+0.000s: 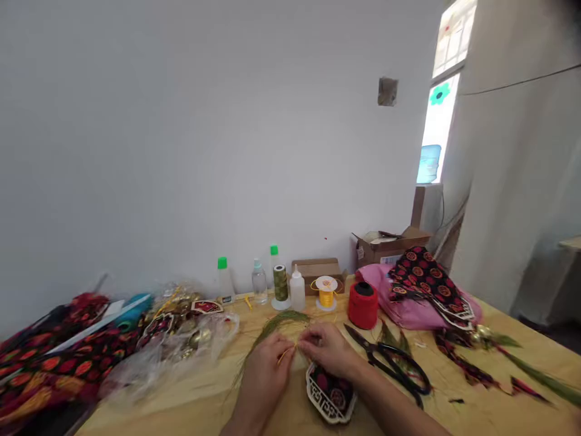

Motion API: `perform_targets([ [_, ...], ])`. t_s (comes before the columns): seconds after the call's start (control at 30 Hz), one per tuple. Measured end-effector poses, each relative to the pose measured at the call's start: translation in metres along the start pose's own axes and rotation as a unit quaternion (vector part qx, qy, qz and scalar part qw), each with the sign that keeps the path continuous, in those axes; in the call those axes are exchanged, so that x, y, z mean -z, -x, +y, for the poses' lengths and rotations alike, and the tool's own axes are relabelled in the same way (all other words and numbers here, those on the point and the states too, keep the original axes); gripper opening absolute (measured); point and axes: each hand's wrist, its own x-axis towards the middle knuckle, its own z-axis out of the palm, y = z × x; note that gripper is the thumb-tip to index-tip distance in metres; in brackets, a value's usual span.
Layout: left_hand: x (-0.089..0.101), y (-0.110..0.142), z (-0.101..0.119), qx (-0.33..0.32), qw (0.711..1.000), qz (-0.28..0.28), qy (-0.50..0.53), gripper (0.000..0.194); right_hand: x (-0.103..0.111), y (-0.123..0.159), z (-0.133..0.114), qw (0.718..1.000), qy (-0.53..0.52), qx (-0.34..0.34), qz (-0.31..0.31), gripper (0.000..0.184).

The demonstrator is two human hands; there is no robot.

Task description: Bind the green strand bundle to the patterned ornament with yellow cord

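My left hand (269,370) is closed, its fingertips pinching a thin yellow cord (284,353). Fingertip to fingertip with it, my right hand (330,350) is also closed on the cord. A bundle of green threads (271,324) curves on the table behind and beside my left hand; whether the cord is around it I cannot tell. Partly covered by my right hand and forearm lies a dark patterned fabric piece (333,396) with a white fretwork border. Black-handled scissors (385,354) lie just right of my right hand.
Behind my hands stand a spool of yellow cord (326,295), a green thread spool (280,284), a white squeeze bottle (297,292) and a red thread cone (363,306). Patterned fabric (68,363) and a plastic bag (149,363) fill the left. A pink bag (399,312) lies right.
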Motion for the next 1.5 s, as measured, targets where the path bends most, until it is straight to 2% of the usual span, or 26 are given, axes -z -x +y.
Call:
perform_targets([
  [0.1,0.0,-0.004,-0.016,0.094,0.991,-0.03,0.086,0.023,0.0,0.0,0.002,1.0,-0.002,0.004,0.005,0.008],
  [0.2,-0.002,-0.007,-0.025,0.145,0.98,-0.045,0.131,0.027,0.0,0.0,0.005,1.0,-0.007,0.006,0.018,0.008],
  [0.47,-0.005,-0.009,-0.016,0.222,0.946,-0.061,0.228,0.03,-0.004,0.002,0.006,0.998,-0.033,0.019,0.043,0.01],
  [0.6,-0.002,-0.007,-0.011,0.245,0.927,-0.07,0.275,0.028,-0.002,0.001,0.003,0.997,-0.022,0.022,0.065,0.009],
  [0.77,0.0,-0.007,-0.009,0.248,0.911,-0.058,0.324,0.024,0.005,0.003,-0.009,0.992,0.051,0.028,0.112,0.013],
  [0.87,-0.001,-0.007,-0.01,0.244,0.907,-0.047,0.34,0.024,0.004,0.008,-0.02,0.992,0.084,0.034,0.085,0.019],
  [1.03,-0.004,-0.006,-0.01,0.244,0.906,-0.036,0.344,0.03,-0.006,0.012,-0.024,0.993,0.099,-0.001,0.057,0.016],
  [1.13,-0.004,-0.006,-0.009,0.246,0.906,-0.029,0.343,0.03,-0.011,0.01,-0.019,0.996,0.048,-0.023,0.065,0.014],
  [1.23,-0.003,-0.006,-0.008,0.245,0.91,-0.021,0.334,0.028,-0.015,0.007,-0.013,0.989,-0.1,-0.101,0.038,0.014],
  [1.3,-0.003,-0.006,-0.008,0.242,0.915,-0.018,0.322,0.027,-0.016,0.006,-0.011,0.962,-0.231,-0.144,0.004,0.015],
  [1.37,-0.004,-0.007,-0.008,0.238,0.921,-0.017,0.307,0.028,-0.015,0.005,-0.009,0.93,-0.332,-0.158,-0.014,0.018],
  [1.43,-0.004,-0.009,-0.008,0.233,0.926,-0.013,0.297,0.032,-0.012,0.004,-0.009,0.907,-0.389,-0.163,-0.018,0.021],
  [1.5,-0.004,-0.009,-0.007,0.231,0.928,-0.004,0.292,0.034,-0.009,0.003,-0.01,0.897,-0.408,-0.167,-0.017,0.025],
])
